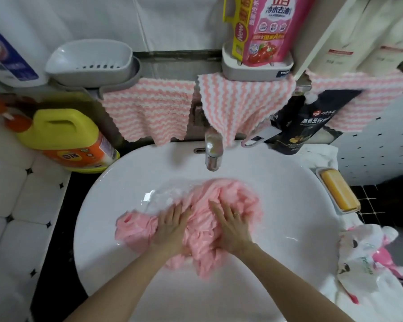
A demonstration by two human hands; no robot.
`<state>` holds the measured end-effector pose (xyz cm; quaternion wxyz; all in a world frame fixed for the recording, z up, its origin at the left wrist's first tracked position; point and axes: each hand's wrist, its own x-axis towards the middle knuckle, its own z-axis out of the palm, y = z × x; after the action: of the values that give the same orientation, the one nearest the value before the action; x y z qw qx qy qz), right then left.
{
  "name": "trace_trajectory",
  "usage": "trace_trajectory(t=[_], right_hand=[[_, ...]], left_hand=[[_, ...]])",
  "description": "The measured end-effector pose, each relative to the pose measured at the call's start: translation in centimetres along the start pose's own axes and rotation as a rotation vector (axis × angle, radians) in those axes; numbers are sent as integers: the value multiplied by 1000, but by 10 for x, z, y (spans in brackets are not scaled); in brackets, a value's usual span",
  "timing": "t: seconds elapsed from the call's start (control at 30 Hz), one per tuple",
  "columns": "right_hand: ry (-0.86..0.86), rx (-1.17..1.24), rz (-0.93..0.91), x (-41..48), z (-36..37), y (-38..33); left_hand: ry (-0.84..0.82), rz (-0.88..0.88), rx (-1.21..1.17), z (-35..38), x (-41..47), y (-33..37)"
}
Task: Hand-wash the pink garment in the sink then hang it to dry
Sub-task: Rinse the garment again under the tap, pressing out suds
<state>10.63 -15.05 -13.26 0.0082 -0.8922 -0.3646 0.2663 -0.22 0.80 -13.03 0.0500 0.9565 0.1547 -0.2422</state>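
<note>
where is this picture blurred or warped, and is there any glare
Head view: the wide-angle lens bows straight lines near the edges; the garment, left hand and right hand look slightly soft; glare spots sit on the tap and on the wet sink.

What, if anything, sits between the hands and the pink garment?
Nothing visible does. The left hand and right hand both press straight onto the garment, which lies in the sink.
</note>
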Motion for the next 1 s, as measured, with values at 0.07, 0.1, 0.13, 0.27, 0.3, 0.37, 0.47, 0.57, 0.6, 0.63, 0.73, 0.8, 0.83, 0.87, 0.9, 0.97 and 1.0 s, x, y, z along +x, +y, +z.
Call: trace_trajectory(t=[0.07,0.1,0.13,0.27,0.3,0.37,0.47,0.57,0.6,0.63,0.73,0.8,0.83,0.87,0.9,0.97,1.0], right_hand=[[20,-78,28,1,-1,5],[22,-101,37,2,-1,7],[21,-136,45,2,-3,8],[-81,-268,20,-8,-17,-1],[-86,-261,8,-11,-22,-1],[-43,-155,5,-21,-37,4],[53,225,-15,-39,-81,10],[86,583,-96,-59,-140,9],[86,674,-132,-67,-160,5],[87,746,-176,-74,-179,1],[88,876,-330,-99,-232,-11],[86,950,-416,-115,-260,-16],[84,993,-451,-120,-270,-18],[91,1029,-466,-123,-276,-19],[107,1063,-461,-121,-276,-18],[139,1150,-406,-111,-268,-16],[151,1193,-368,-105,-261,-14]], left_hand=[[-16,-4,-57,2,-5,7],[-4,29,-75,1,-9,8],[30,76,-45,-1,-11,9],[169,155,100,-5,-15,14],[142,140,66,-17,-19,16],[128,69,-126,-37,-24,18],[62,30,-631,-77,-31,11],[157,114,-1043,-132,-53,9],[168,129,-1138,-149,-61,7],[201,159,-1192,-166,-70,7],[394,255,-1280,-210,-95,6],[524,280,-1298,-233,-107,5],[563,275,-1326,-241,-111,4],[590,267,-1357,-248,-113,3],[608,259,-1378,-254,-115,3],[610,206,-1403,-259,-116,7],[587,169,-1408,-256,-114,8]])
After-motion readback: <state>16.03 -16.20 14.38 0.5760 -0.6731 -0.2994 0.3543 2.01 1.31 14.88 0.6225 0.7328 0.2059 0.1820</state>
